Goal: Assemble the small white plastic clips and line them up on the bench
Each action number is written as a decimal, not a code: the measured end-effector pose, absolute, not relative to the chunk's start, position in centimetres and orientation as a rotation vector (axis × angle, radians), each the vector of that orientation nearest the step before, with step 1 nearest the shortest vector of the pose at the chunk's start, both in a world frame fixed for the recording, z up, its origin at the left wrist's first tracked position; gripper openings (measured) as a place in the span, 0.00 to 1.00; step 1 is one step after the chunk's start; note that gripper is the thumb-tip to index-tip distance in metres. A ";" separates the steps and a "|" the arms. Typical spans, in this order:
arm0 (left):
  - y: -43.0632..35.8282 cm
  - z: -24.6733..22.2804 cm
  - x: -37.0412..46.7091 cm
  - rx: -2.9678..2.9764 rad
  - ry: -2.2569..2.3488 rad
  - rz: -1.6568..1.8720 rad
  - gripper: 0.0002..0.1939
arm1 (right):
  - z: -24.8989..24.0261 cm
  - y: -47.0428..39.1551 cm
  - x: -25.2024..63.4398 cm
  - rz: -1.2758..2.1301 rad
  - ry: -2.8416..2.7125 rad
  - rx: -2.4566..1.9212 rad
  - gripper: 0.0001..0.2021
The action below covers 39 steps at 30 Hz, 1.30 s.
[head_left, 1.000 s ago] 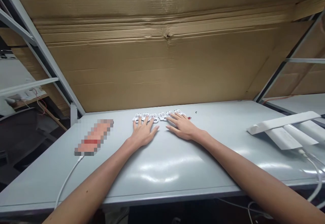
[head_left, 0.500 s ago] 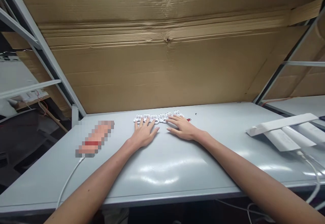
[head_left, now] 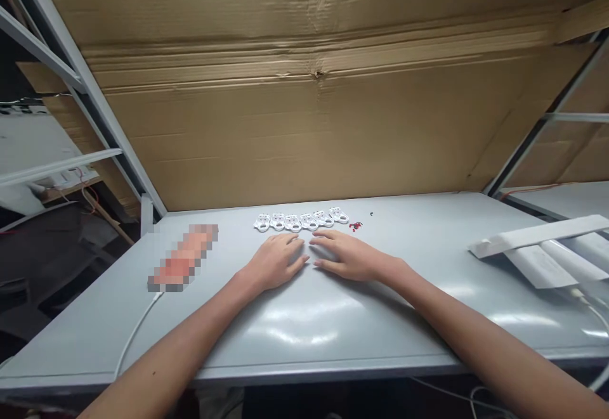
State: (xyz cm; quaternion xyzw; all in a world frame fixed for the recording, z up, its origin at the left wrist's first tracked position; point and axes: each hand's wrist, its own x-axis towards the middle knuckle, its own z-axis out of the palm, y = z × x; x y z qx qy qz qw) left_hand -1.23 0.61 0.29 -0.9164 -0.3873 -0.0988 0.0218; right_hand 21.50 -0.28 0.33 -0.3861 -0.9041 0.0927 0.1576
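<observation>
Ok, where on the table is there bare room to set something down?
Bare table lies between the pixelated item and left hand, between the right hand and the white bar, and in front between the forearms. It is crowded at the back: six white pieces in a row, red bits near its right end.

The one view looks from the head, forward and down across the counter (head_left: 333,317); it faces the cardboard (head_left: 314,140), farther off; the left hand (head_left: 275,260) and right hand (head_left: 351,255) sit nearer, below centre.
</observation>
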 end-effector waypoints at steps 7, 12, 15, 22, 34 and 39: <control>0.3 0.5 -0.9 -2.880 -1.206 -0.264 0.14 | -0.7 0.1 21.4 0.254 -2.579 -1.103 0.25; 0.6 0.2 -1.6 -2.954 -1.198 -0.261 0.17 | -1.6 0.4 21.5 0.190 -2.565 -1.082 0.24; 0.8 -0.1 -2.2 -2.976 -1.145 -0.262 0.21 | -1.9 0.5 21.5 0.176 -2.569 -1.084 0.24; 1.1 -0.3 -3.0 -2.996 -1.108 -0.307 0.23 | -2.6 0.8 21.5 0.189 -2.543 -1.114 0.27; 1.3 -1.1 -3.3 -2.978 -1.253 -0.331 0.28 | -2.8 0.1 21.3 0.197 -2.468 -1.089 0.26; 1.2 -0.8 -3.3 -2.981 -1.229 -0.307 0.27 | -2.1 -0.2 21.6 0.300 -2.488 -1.146 0.26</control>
